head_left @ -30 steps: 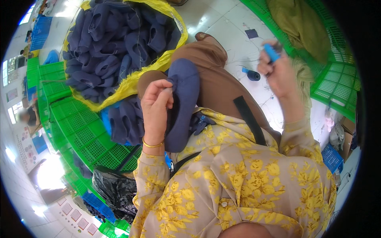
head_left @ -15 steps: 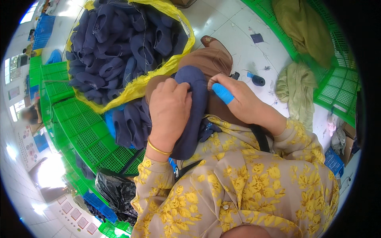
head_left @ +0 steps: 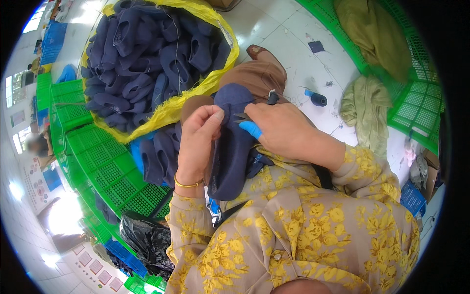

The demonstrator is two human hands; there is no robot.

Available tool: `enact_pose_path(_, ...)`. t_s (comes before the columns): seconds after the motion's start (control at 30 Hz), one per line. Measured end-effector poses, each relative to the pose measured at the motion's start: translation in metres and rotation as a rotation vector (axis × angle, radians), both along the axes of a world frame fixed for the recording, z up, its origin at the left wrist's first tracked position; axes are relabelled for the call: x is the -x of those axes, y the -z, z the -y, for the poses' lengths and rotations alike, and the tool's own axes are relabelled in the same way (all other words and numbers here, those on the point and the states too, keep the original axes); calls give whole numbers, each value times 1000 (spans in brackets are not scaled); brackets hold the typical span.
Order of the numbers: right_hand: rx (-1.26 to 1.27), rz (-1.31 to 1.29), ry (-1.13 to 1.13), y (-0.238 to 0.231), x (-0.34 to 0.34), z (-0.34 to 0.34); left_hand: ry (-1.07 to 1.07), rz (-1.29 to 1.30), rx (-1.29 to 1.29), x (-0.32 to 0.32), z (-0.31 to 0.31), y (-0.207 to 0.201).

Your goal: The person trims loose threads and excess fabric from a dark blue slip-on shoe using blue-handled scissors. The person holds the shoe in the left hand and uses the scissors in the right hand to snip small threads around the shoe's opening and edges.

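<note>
A navy cloth slipper (head_left: 234, 169) lies lengthwise across my lap, its rounded end pointing away from me. My left hand (head_left: 198, 137) is closed in a pinch at the slipper's left side, thumb against forefinger. What it pinches is too small to make out. In my right hand (head_left: 281, 128), with blue tape around one finger, is a pair of thread snips. The dark blades of the thread snips (head_left: 241, 116) point left over the slipper, close to my left fingertips. Their black end sticks out above the knuckles, and the rest is hidden in the palm.
A yellow sack (head_left: 230, 41) full of navy slippers (head_left: 142, 68) stands ahead on the left. Green crates (head_left: 105, 161) flank it, and more (head_left: 416, 110) stand right. On the floor lie a dark thread spool (head_left: 318, 99) and olive cloth (head_left: 364, 110). A black plastic bag (head_left: 147, 240) sits lower left.
My left hand has shifted from gripping the slipper to pinching at its side. My right hand has moved left and turned, bringing the snips' blades into sight over the slipper.
</note>
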State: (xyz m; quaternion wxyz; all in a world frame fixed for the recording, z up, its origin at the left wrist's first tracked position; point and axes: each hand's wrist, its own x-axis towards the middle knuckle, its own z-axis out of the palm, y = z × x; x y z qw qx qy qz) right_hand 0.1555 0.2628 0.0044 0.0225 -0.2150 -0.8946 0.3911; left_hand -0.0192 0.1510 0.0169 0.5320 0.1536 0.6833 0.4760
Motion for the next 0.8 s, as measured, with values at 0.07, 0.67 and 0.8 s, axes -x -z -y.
enact_pose_path(0.07,-19,-4,9,0,0,1,-49,82,-24,0,1,2)
enact_pose_path(0.67,574,-8,440,-5,26,7,-144,283,-241,-17,15,19)
enact_pose_path(0.8,520,1,433,-2,29,8,-167,272,-251,-22,19,25)
